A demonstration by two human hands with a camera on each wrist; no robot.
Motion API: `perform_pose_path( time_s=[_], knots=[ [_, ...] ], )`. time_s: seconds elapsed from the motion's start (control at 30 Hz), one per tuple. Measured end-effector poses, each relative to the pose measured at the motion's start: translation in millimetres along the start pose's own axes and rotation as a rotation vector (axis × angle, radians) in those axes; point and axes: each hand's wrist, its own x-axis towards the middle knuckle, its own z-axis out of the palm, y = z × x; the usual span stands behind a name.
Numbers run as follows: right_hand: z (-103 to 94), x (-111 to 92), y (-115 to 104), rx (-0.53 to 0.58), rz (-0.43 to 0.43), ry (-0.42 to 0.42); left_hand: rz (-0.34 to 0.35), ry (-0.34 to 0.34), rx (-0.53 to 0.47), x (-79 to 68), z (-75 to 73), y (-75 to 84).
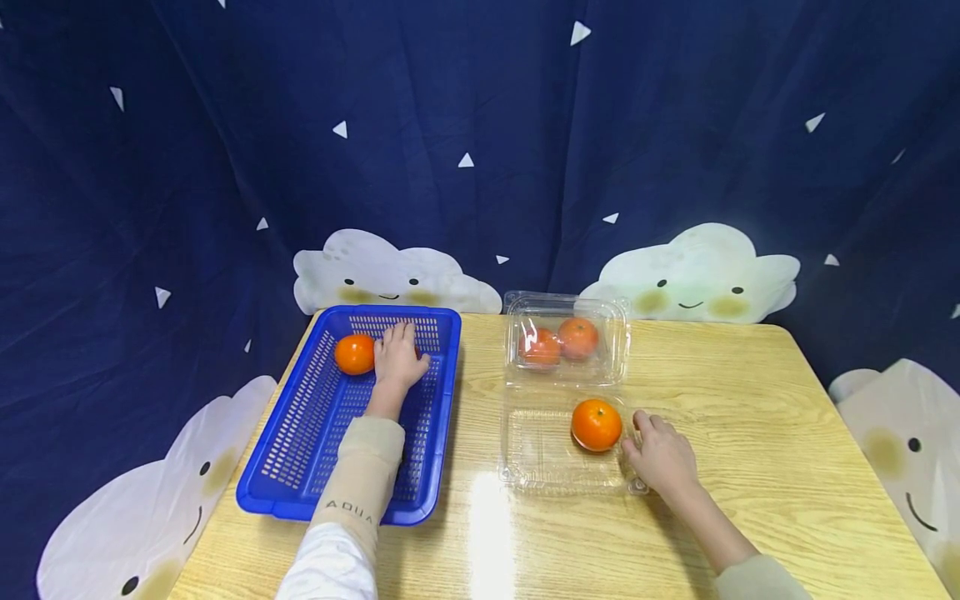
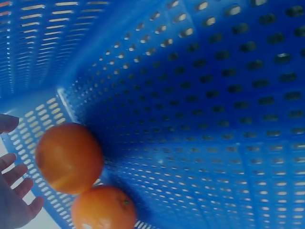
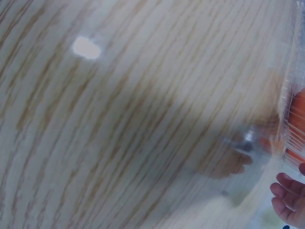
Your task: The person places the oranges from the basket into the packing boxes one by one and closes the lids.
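My left hand reaches into a blue plastic basket, fingers spread over an orange that it mostly hides in the head view. The left wrist view shows two oranges side by side on the basket floor, one orange nearer the fingers and another orange beside it. Those fingers are apart from the fruit. Over on the right, my right hand is at the side of an open clear plastic clamshell box, fingers loosely bent and holding nothing. One orange sits in the box's base, close to these fingertips.
Two more oranges, a left one and a right one, show through the box's clear lid at the back. Basket and box stand apart on a wooden table. A dark blue curtain hangs behind.
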Motion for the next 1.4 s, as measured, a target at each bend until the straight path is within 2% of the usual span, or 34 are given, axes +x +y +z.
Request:
perform_pose_path(
  time_s=[0.27,0.5,0.87,1.4],
  knots=[
    [-0.6,1,1,-0.005,0.001,-0.007,-0.050,-0.063,-0.034,-2.1,5.0,-5.9],
    [-0.7,2,1,-0.008,0.001,-0.002,-0.073,-0.096,-0.020,-1.8,8.6,-11.7],
    [-0.6,1,0,-0.012,0.006,-0.014,-0.085,-0.106,-0.005,-3.1,13.2,-19.5],
    [-1.8,0,-2,-0.005,0.023,-0.020,-0.104,-0.103,0.018,-1.5,21.4,-19.3]
  ],
)
